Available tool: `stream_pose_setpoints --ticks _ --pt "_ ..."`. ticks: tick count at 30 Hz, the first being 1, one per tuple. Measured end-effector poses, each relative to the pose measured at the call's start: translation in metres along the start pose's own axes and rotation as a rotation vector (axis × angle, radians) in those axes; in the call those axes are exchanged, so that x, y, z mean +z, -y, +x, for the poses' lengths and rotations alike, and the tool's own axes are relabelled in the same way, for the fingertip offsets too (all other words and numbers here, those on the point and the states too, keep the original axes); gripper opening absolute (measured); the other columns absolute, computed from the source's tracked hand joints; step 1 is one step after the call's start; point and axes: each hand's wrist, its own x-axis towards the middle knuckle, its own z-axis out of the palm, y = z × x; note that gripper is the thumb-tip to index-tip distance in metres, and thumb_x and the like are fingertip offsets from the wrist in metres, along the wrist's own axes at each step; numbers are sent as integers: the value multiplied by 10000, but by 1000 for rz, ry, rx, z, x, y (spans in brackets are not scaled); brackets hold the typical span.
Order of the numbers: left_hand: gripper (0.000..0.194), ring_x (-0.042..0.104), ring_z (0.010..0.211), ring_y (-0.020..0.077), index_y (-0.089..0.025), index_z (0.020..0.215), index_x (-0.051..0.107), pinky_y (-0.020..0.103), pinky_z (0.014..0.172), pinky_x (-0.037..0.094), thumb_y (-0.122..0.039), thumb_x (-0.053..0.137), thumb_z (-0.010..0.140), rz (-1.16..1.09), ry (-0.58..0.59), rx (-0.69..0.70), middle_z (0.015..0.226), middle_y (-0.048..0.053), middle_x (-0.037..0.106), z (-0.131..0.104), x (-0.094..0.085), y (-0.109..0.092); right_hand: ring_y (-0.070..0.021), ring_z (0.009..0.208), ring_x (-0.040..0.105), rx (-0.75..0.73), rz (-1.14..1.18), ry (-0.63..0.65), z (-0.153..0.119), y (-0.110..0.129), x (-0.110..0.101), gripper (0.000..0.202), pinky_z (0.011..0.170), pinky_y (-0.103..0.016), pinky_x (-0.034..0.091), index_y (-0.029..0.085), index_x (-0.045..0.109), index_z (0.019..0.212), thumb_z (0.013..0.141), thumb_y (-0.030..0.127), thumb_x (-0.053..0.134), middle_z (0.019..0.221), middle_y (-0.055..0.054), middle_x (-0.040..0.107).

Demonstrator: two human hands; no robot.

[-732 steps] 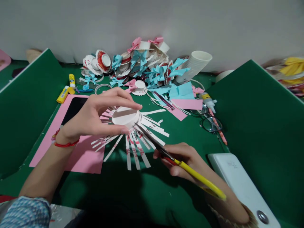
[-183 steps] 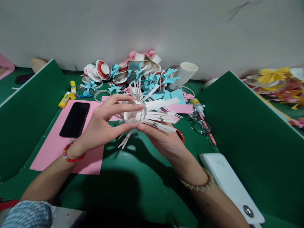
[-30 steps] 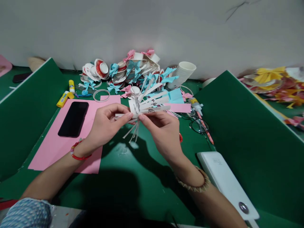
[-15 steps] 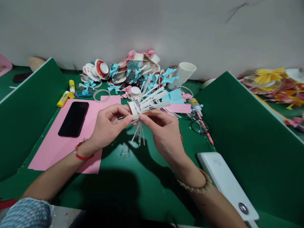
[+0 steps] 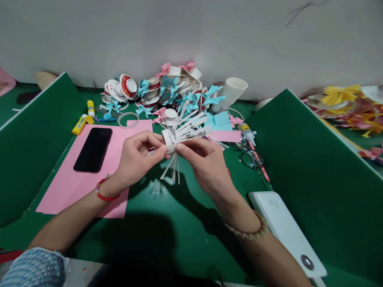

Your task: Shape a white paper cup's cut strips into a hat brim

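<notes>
Between my hands, above the green tabletop (image 5: 191,235), is a white paper cup cut into strips (image 5: 169,136). Its narrow strips fan out to the upper right and hang down below. My left hand (image 5: 139,153) pinches one strip near the cup's uncut end, thumb against fingers. My right hand (image 5: 203,161) grips the cut cup at the base of the strips, its thumb tip close to the left one. The fingers behind the cup are partly hidden.
A black phone (image 5: 93,150) lies on pink paper (image 5: 62,191) at left. Paper crafts with bows (image 5: 169,85), stacked cups (image 5: 231,93) and glue sticks (image 5: 79,124) stand along the back. Glasses (image 5: 251,158) and a white power bank (image 5: 285,231) lie right, beside a green divider (image 5: 323,171).
The strips have shifted slightly, with the hanging ones swinging a little to the left. Both hands keep their hold in nearly the same place.
</notes>
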Motion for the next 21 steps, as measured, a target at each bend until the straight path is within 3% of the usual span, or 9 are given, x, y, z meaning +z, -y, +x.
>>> stream_pose_setpoints --ticks 4,8,12,15,21 --pt "217 597 578 109 -153 581 514 283 617 506 -206 713 651 5 -19 -3 726 9 638 0 -3 -3 -93 633 625 219 197 98 8 -2 -4 189 678 -239 528 231 692 644 559 359 804 669 34 692" --pt "200 584 537 96 -156 594 511 265 574 501 -152 703 649 -21 -7 26 696 -8 625 0 -5 -6 -96 635 625 350 298 175 11 -4 -5 228 749 -253 537 233 693 624 510 372 833 647 36 685" --pt "187 579 532 86 -150 587 507 229 514 487 -113 681 645 -18 28 43 690 -7 623 0 -4 -9 -75 605 606 420 365 228 11 -4 -5 233 717 -202 524 228 705 625 498 365 844 594 46 657" --pt "201 578 530 87 -150 577 498 233 520 492 -125 684 648 0 54 36 687 1 628 0 -4 -10 -83 617 608 447 381 194 11 -6 -5 255 692 -211 520 220 693 586 446 345 865 617 41 665" --pt "190 606 598 100 -138 572 532 225 567 504 -118 707 644 98 72 87 687 16 641 1 -8 -11 -55 537 570 394 283 151 11 -4 -8 250 611 -193 497 210 702 594 448 335 861 574 55 653"
